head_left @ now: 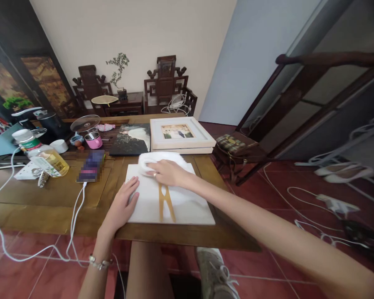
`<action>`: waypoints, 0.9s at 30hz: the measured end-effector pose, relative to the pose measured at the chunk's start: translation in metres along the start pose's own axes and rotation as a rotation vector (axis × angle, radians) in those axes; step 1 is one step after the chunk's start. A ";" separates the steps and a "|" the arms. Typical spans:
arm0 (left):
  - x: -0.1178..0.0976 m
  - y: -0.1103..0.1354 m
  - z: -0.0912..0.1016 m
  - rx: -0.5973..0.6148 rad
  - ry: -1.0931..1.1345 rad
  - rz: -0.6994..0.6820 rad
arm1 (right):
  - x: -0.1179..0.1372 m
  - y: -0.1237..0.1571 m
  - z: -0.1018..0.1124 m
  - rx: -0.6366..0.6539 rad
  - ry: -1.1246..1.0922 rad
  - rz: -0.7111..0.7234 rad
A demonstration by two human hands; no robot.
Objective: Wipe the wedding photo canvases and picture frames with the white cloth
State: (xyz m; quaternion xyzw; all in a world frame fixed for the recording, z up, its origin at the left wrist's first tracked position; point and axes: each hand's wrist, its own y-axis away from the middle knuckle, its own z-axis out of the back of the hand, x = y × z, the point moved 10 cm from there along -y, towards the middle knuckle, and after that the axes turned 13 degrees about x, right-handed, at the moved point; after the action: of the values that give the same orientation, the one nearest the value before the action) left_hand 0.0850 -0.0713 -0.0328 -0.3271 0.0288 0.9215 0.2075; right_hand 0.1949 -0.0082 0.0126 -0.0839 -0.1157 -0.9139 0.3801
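A flat white board [193,211] lies near the table's front edge, with a yellow A-shaped piece [166,203] on its face. My left hand [123,203] rests on the board's left edge, fingers stretched out and holding nothing. Bunched under my right hand [166,172] is a white cloth [168,157], pressed on the board's upper part; my fingers are closed on it. The cloth and hand cover the top of the yellow piece. Just beyond lies a white picture frame [182,143], beside a dark picture panel [129,141].
Left on the wooden table [112,218] are a phone [92,166] on a white cable, an oil-coloured bottle [51,160], a pink mug [94,140] and a kettle [51,124]. Carved chairs [166,83] stand behind. Cables and a power strip [338,203] lie on the red floor.
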 end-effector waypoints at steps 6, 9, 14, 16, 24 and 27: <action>-0.001 0.000 -0.002 0.004 -0.009 -0.006 | -0.070 0.077 -0.012 -0.076 0.001 -0.175; 0.000 0.000 -0.002 -0.002 -0.014 -0.003 | -0.058 0.115 -0.025 -0.139 -0.007 -0.137; -0.001 0.000 -0.002 -0.003 -0.015 -0.006 | 0.010 0.167 -0.045 -0.030 -0.031 -0.019; -0.001 0.000 -0.002 0.000 -0.015 -0.009 | 0.030 0.180 -0.049 0.067 -0.044 0.033; -0.001 0.000 -0.003 0.017 -0.035 -0.007 | -0.033 0.128 -0.028 -0.004 -0.040 -0.044; -0.001 0.000 -0.003 0.021 -0.036 -0.006 | -0.066 0.088 -0.019 -0.029 -0.017 -0.075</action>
State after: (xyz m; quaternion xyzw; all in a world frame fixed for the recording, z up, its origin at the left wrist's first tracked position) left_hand 0.0876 -0.0727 -0.0346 -0.3085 0.0336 0.9262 0.2142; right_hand 0.3028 -0.0294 -0.0089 -0.0926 -0.1089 -0.9283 0.3431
